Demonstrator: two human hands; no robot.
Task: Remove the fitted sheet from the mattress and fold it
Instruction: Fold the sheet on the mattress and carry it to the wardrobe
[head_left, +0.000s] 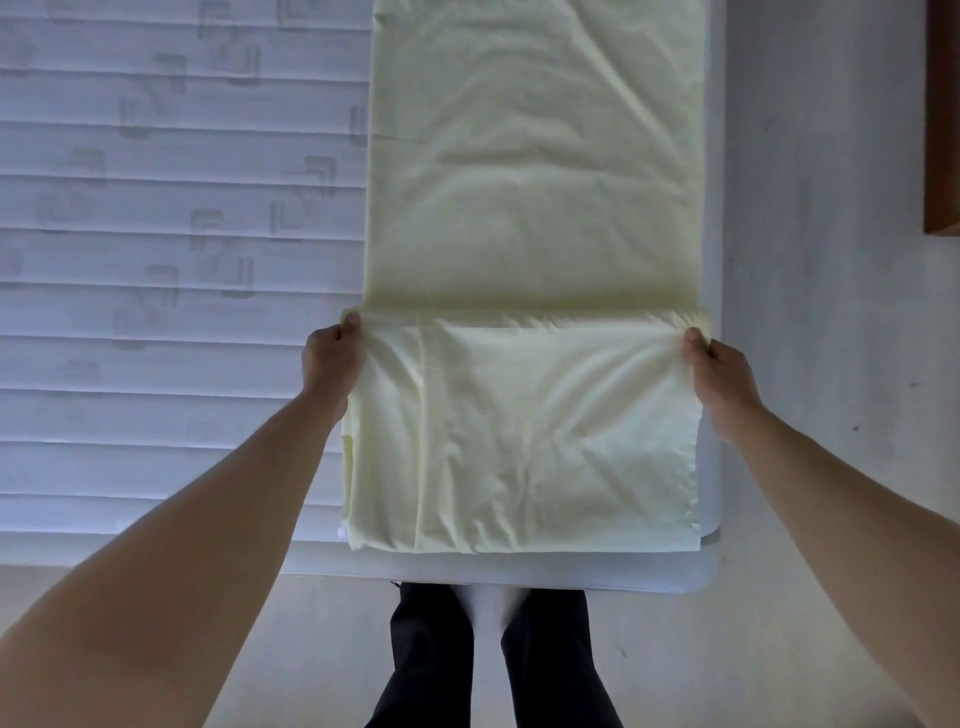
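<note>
one pale yellow fitted sheet (530, 182) lies on the bare mattress (156, 218), folded into a long narrow strip that runs from the near edge of the bed away to the top of the view, along the mattress's right side. its near end is doubled back over itself, making a wrinkled rectangular panel whose lower edge sits just short of the mattress's near corner.

two hands hold the far fold of that panel, one at each end. the left hand (332, 358) pinches the left corner of the fold, thumb on top and fingers curled under the cloth. the right hand (719, 369) pinches the right corner the same way, thumb pressed onto the fabric and fingers tucked beneath. both forearms are bare and reach in from the bottom corners.

the mattress is white, quilted in horizontal bands, with a repeated faint grey angular motif woven in; whether it is a brand mark cannot be told, and no writing is readable. right of the bed is pale floor (831, 260), with one dark wooden piece (943, 119) at the right edge. below the mattress edge two dark trouser legs (493, 665) show.
</note>
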